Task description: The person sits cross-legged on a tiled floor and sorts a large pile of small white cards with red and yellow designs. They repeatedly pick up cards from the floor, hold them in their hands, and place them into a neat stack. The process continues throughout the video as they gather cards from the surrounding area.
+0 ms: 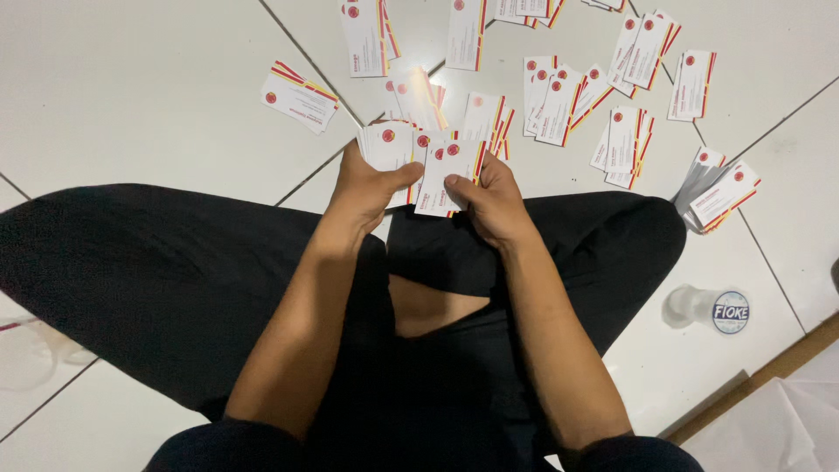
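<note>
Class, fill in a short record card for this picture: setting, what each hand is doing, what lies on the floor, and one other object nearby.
Setting: a person sits cross-legged in black trousers on a white tiled floor
Left hand: holds a fanned stack of cards
Right hand: pinches a single card at the front of the fan
Floor cards: small piles of white cards with red and yellow stripes spread ahead of the hands
Nearby: clear plastic bottle lying on the right

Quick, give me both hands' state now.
Left hand: closed, holding a fanned stack of cards.
Right hand: closed, pinching one card.
</note>
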